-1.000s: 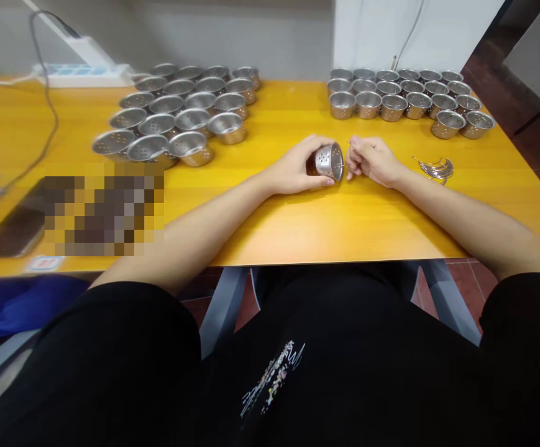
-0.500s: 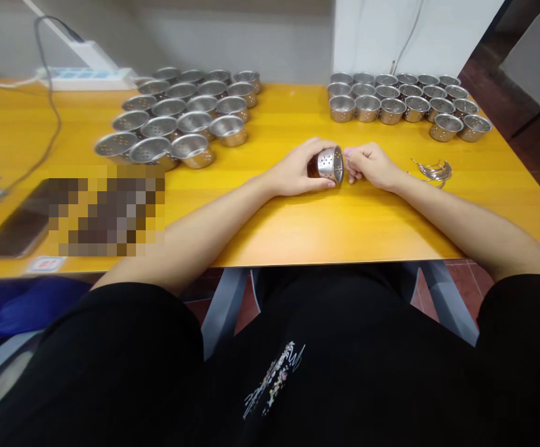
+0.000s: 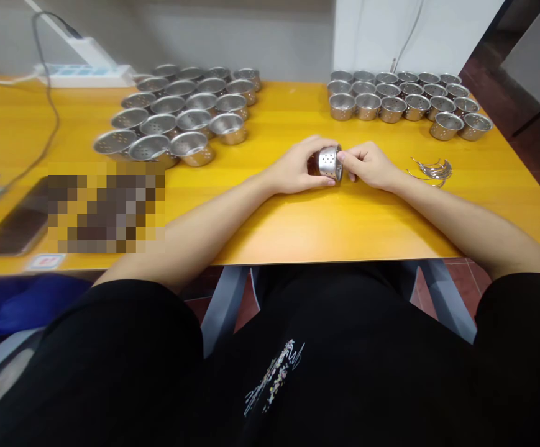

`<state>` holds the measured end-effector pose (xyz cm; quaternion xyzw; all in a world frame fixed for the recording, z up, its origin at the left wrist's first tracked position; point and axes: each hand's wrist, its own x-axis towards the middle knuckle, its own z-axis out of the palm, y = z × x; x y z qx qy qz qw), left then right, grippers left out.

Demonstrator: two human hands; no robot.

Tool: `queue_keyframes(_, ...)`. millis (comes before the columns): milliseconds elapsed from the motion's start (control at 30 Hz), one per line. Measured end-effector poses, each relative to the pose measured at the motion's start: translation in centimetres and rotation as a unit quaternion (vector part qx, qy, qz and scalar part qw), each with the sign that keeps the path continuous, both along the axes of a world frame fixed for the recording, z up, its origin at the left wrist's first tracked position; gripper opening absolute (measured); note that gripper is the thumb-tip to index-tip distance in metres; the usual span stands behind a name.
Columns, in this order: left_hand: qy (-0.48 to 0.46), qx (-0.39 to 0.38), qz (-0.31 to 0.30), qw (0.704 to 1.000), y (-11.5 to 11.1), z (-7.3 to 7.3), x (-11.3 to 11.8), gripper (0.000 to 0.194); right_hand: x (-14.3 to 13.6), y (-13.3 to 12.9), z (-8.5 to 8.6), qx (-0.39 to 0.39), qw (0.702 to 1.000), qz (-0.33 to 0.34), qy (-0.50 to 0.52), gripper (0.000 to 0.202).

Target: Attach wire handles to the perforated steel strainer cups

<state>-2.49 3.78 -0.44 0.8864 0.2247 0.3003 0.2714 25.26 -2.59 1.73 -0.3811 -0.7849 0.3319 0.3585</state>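
One perforated stainless-steel cup (image 3: 329, 162) in hand; 19 more cups (image 3: 191, 148) counted in the left group, in rows of 4, 4, 4, 4 and 3 from back to front; 20 more cups (image 3: 393, 109) in the right group, three rows of 6 plus 2 at the front right. Held cup: silvery and shiny, short, round-walled, small round holes in a pattern on the side, brownish reflection toward the base. It is tipped on its side over the middle of the yellow tabletop (image 3: 274, 233), mouth toward the right hand; contact with the surface cannot be made out. Left hand (image 3: 300, 166): clamped around the cup's base end, thumb below, fingers above. Right hand (image 3: 367, 164): thumb and fingers drawn together at the cup's rim; whether anything thin lies between them cannot be told. Grouped cups stand upright, mouths up, most touching or just beside their neighbours. One small pile of curved metal wires (image 3: 437, 171) beside the right forearm; pieces overlap, count not possible. Far left: 1 white power strip (image 3: 83, 76), near the back edge; 1 dark phone (image 3: 13, 220), flat, partly under a pixelated patch; 1 small label (image 3: 46, 262) at the front edge.
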Motion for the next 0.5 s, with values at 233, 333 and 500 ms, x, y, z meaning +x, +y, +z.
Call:
queue_keyframes(233,0.0,0.007,0.005,1.0,0.23,-0.23,-0.02,0.131,0.25,0.13,-0.06,0.004,1.0,0.005,-0.005,0.104)
queue_keyframes(333,0.003,0.012,0.002,1.0,0.4,-0.3,-0.09,0.13,0.31,0.08,0.0,0.006,1.0,0.014,0.002,0.107)
queue_keyframes(500,-0.007,0.031,-0.01,0.999,0.9,-0.79,-0.03,0.132,0.34,0.24,-0.35,0.006,0.999,0.029,0.021,0.106)
